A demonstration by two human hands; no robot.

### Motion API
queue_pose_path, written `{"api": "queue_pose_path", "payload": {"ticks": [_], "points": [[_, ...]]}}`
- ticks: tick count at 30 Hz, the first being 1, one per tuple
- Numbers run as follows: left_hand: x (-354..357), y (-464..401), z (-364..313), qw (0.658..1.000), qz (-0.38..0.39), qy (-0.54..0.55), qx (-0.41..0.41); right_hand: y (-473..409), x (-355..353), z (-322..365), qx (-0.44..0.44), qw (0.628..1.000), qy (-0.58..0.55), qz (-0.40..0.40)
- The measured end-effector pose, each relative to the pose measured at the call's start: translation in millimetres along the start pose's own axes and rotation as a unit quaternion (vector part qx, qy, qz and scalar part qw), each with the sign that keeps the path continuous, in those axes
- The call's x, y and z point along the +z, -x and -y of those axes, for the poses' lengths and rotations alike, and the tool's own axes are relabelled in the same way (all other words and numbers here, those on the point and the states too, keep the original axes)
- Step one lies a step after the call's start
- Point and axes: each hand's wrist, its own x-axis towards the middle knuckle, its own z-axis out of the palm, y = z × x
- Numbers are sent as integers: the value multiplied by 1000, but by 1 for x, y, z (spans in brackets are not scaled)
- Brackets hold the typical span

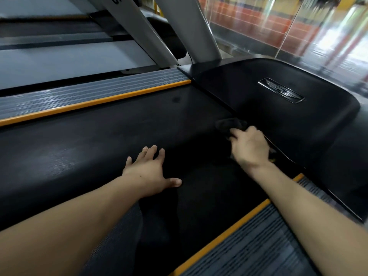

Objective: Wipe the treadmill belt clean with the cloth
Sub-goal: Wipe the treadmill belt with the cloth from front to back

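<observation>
Black cloth (231, 125), bunched in the closed fingers (236, 134) of the right hand (249, 146), presses the treadmill belt (99, 148) at the motor cover (288, 120) seam while the left hand (151, 170) braces flat, fingers spread; wiping is under way, and the next stroke should likely sweep back across the belt.

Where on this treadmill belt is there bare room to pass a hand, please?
The belt is bare from the left hand out to the orange-edged side rail. There is also a bare strip between the two hands. It is crowded only at the front, where the right hand presses the dark cloth against the motor cover.
</observation>
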Motion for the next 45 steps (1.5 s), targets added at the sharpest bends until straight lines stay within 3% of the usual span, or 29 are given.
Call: {"api": "queue_pose_path", "payload": {"ticks": [6, 10, 15, 17, 20, 22, 27, 32, 34, 37, 40, 42, 45], "points": [[0, 0, 0, 1000, -10, 0, 4, 70, -15, 77, -166, 981, -89, 34], [-2, 0, 0, 1000, -6, 4, 2, 64, -12, 74, -172, 983, -70, 3], [0, -1, 2, 1000, -7, 2, 3, 56, 20, 57, -292, 944, -156, 9], [0, -2, 3, 1000, -1, -2, 2, 26, 26, 28, -252, 957, -143, 5], [0, -1, 3, 1000, 6, 1, 4, -21, 17, -27, -97, 991, -86, 21], [0, -1, 3, 1000, 6, 2, 5, -31, 12, -41, -48, 995, -79, 31], [0, -2, 3, 1000, 6, -1, 8, 13, -2, 8, -74, 974, -211, 43], [2, -4, 3, 1000, 0, -2, 8, 73, -4, 65, -300, 918, -243, 95], [2, -4, 3, 1000, 1, -1, 8, 50, 6, 36, -282, 931, -221, 76], [0, -3, 2, 1000, 8, 1, 8, -1, 6, -24, -108, 978, -176, 13], [2, -3, 2, 1000, 9, 3, 9, -5, 2, -29, 14, 982, -187, 20], [3, -3, 3, 1000, 6, 4, 10, 11, -2, 0, -7, 977, -211, 36], [3, 0, 3, 1000, 2, 9, 12, 62, -5, 50, -149, 961, -227, 61]]}}
